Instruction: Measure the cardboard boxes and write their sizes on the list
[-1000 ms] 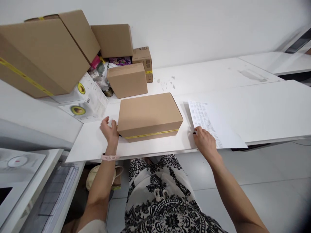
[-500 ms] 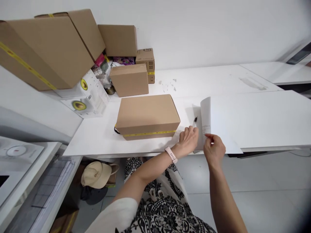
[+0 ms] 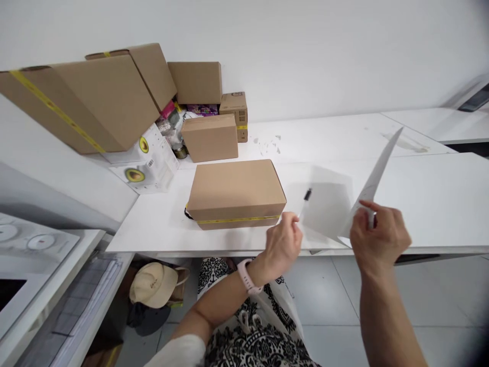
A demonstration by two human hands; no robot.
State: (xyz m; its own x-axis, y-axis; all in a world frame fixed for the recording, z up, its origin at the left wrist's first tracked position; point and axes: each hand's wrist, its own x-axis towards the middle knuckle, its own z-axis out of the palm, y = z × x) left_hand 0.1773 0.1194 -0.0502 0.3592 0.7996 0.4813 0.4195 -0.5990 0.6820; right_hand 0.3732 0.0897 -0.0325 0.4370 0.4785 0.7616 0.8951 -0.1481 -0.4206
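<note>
My left hand (image 3: 284, 239), a pink watch on its wrist, is closed in a pinch. From its fingertips a pen (image 3: 307, 194) with a clear body and black end points up and away, over the white table. My right hand (image 3: 378, 234) is closed on the lower end of a white sheet of paper (image 3: 376, 171), thumb and fingers gripping it. The sheet stands tilted up off the table, seen nearly edge-on, with faint writing near my fingers. Left of the pen lies a closed cardboard box (image 3: 237, 186) with yellow tape.
Several cardboard boxes (image 3: 198, 84) and white avocado-printed cartons (image 3: 153, 168) are stacked at the back left, with small packets between them. The white table (image 3: 428, 204) runs along the wall. Below left are a shelf with papers (image 3: 87, 290) and a beige cap (image 3: 153, 285).
My right hand has moved right and lifted the paper off the table, which now casts a shadow there. My left hand has drawn back left and toward me. The view has shifted slightly.
</note>
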